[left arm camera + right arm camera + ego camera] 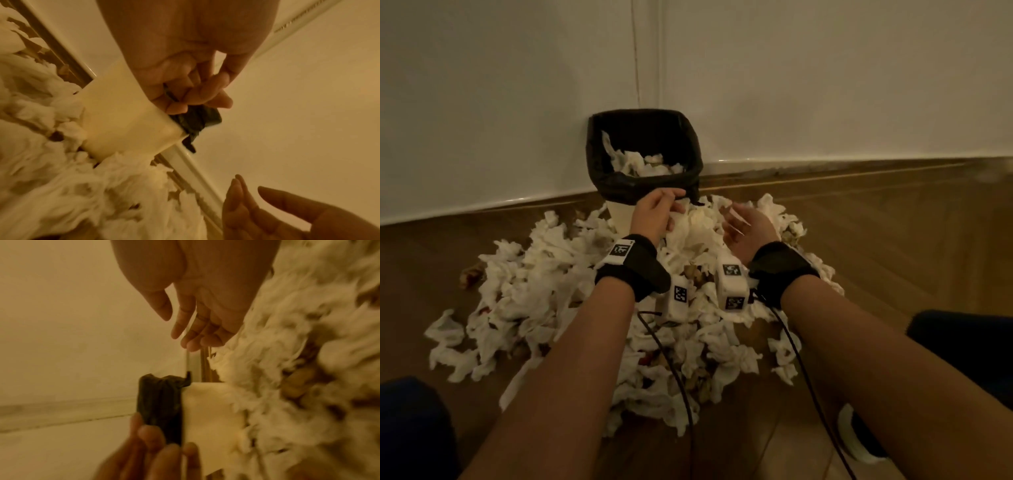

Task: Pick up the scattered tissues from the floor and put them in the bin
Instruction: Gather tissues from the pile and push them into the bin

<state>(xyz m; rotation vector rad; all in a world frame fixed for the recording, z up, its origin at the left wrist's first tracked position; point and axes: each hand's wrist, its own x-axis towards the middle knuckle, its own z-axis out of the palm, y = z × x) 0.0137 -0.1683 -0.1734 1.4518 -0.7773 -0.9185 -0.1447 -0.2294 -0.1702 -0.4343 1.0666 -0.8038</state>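
Observation:
A white bin (620, 213) with a black liner (643, 144) stands in the wall corner, with some tissues (645, 164) inside it. A big pile of crumpled white tissues (544, 287) covers the floor in front of it. My left hand (659, 207) pinches the liner's front edge at the rim; the left wrist view shows its fingers (185, 100) curled on the black liner (195, 120). My right hand (736, 222) hovers just right of the bin above the pile, with fingers (191, 335) straight and nothing in them.
White walls (825, 85) and a skirting board (859, 161) close off the back. The wooden floor (911, 240) lies bare to the right. Black cables (674, 370) trail from both wrists over the pile. My knees (410, 428) and a white shoe (856, 442) frame the near edge.

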